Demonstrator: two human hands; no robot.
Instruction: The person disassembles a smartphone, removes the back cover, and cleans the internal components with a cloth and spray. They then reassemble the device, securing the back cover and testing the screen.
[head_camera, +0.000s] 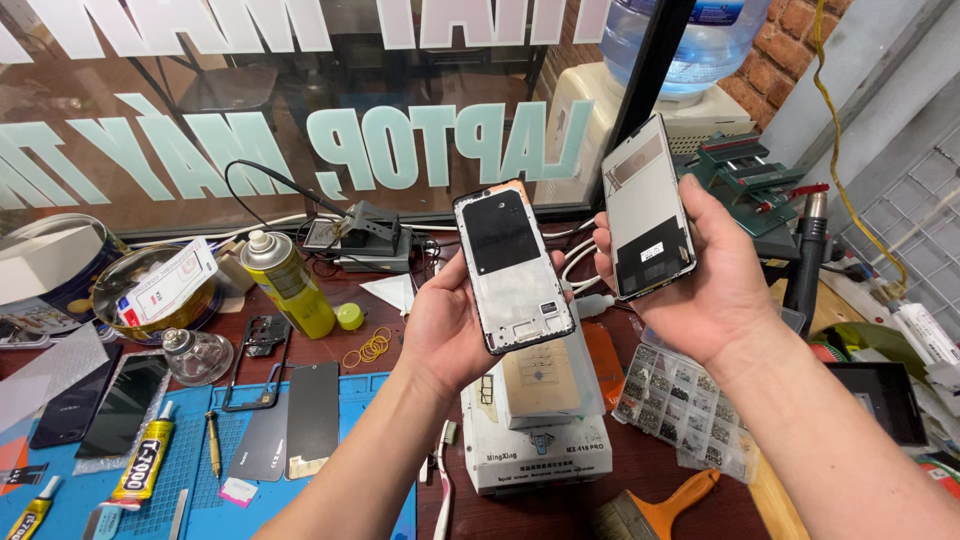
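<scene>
Pale matt plastic and dull metal on the phone frame (513, 266), with a black matt patch. Beside it, glossy silvery backing on the screen panel (648, 208). Below the frame, matt blue rubbery mat (200, 480), glossy yellow metal spray can (288, 283), smooth orange plastic brush handle (680, 497).

We have a single view, from a camera worn on the head. It looks forward and down over the counter (330, 350), close enough that our forearms fill the lower frame, and faces a window (300, 100) behind the counter.
</scene>
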